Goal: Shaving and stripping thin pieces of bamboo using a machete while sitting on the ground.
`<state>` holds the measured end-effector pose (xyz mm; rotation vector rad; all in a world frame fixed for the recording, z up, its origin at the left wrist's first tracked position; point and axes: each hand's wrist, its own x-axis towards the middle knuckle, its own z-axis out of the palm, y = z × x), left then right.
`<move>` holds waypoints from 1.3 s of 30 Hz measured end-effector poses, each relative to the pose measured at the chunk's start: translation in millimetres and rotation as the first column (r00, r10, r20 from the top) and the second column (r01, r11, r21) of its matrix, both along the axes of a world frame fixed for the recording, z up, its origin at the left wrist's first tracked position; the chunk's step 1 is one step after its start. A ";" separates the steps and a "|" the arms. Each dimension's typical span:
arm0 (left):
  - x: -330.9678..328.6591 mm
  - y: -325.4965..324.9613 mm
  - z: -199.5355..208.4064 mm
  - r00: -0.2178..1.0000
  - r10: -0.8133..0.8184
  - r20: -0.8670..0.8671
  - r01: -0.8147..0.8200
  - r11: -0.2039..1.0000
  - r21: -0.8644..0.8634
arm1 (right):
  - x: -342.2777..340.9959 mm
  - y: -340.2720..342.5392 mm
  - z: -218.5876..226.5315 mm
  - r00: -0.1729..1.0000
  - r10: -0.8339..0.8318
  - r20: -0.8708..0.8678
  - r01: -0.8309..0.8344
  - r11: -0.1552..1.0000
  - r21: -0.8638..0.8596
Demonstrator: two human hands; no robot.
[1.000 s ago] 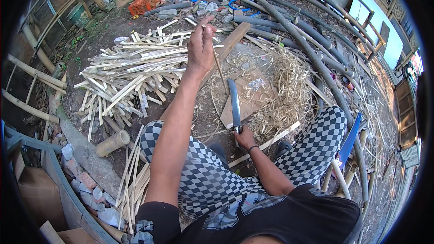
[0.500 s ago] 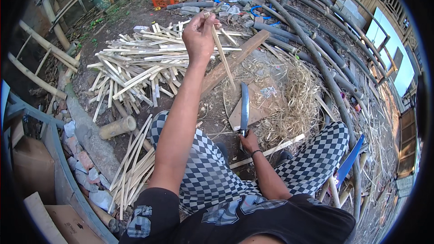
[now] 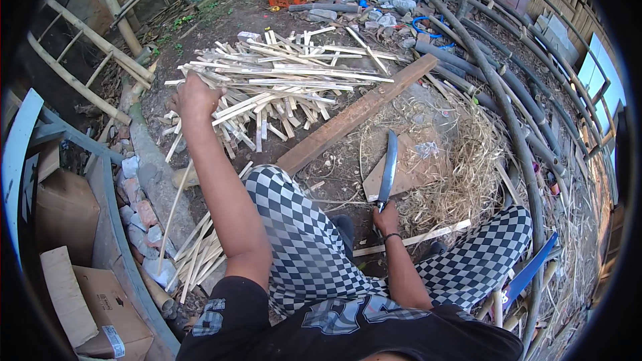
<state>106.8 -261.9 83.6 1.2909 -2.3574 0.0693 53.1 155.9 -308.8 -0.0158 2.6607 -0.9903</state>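
Note:
My left hand (image 3: 196, 97) is closed at the left end of a loose heap of pale bamboo strips (image 3: 267, 87). A long thin bamboo strip (image 3: 175, 217) slants down from it past my forearm, partly hidden behind the arm. My right hand (image 3: 386, 219) is wrapped round the handle of a machete (image 3: 388, 170), its curved blade pointing away from me. The blade lies over a flat brown board (image 3: 408, 167) on the ground. My fingertips on the left are hard to make out.
Curly shavings (image 3: 461, 174) heap up right of the board. A wooden beam (image 3: 361, 113) lies diagonally beyond it. Another strip bundle (image 3: 204, 251) rests beside my left knee. Dark poles (image 3: 508, 93) run along the right; cardboard boxes (image 3: 100, 307) stand at lower left.
My left hand has swung from the far middle to the left end of the heap, carrying the strip. The view has shifted left; my right hand still grips the machete.

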 end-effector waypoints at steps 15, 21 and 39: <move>-193.0 -21.7 -212.1 0.569 -0.681 0.461 0.588 0.729 0.351 | 2.0 0.1 11.3 0.998 0.015 0.059 -0.015 1.000 -0.003; -217.8 2.1 -218.7 0.564 -0.794 0.229 0.630 0.592 0.503 | -0.4 -1.1 5.4 0.999 0.039 0.038 -0.039 0.999 0.002; -155.0 132.6 55.9 0.154 -0.735 -0.660 0.706 0.549 -0.447 | -1.5 2.6 -8.3 1.000 0.028 0.011 -0.028 1.000 -0.013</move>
